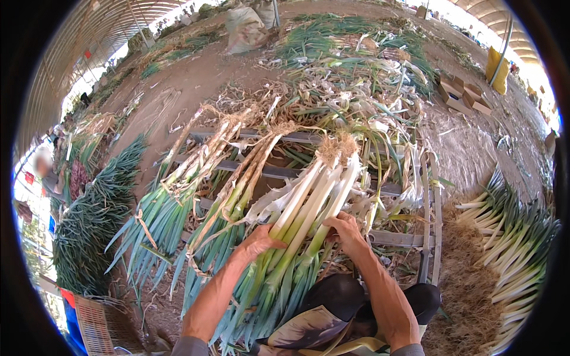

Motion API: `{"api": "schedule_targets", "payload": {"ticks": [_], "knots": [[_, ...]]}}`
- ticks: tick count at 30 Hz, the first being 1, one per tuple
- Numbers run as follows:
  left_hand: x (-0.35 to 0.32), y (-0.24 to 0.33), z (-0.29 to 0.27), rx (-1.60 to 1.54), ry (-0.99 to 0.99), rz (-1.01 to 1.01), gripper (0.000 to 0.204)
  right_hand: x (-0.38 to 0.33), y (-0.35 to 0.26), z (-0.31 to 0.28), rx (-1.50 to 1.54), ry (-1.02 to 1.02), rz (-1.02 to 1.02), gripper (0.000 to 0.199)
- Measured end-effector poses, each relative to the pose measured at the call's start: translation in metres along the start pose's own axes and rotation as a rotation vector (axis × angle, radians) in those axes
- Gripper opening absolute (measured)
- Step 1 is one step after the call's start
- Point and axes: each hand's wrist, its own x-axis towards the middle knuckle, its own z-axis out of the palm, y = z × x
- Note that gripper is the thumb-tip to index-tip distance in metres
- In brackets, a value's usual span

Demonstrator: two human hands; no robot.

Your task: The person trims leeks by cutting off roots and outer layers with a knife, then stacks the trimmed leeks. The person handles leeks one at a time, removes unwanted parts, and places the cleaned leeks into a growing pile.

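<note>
A bunch of long green onions lies across the frame in front of me, white stalks and brown roots pointing away, green leaves toward my lap. At the bunch's left side, my left hand is closed on it, with the thumb over the stalks and the other fingers mostly hidden. My right hand grips the right side, its fingers bent around the outermost stalk. These stalks look peeled and pale. Just left of them lie unpeeled onions with dry brown outer skins, and another such bundle is further left.
A metal frame supports the onions. Peeled skins and leaves cover the ground ahead. Rows of trimmed onions lie at right, a dark green heap at left. Cardboard boxes and a sack stand farther off. A wicker basket is at lower left.
</note>
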Motion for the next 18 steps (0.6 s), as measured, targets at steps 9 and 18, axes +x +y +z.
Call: {"api": "schedule_targets", "payload": {"ticks": [9, 18], "knots": [[-0.017, 0.036, 0.011, -0.079, -0.104, 0.014, 0.076, -0.009, 0.004, 0.025, 0.243, -0.111, -0.063, 0.026], [-0.044, 0.061, 0.012, 0.034, -0.036, 0.040, 0.059, -0.026, -0.021, 0.034, 0.290, -0.068, -0.208, 0.020]]}}
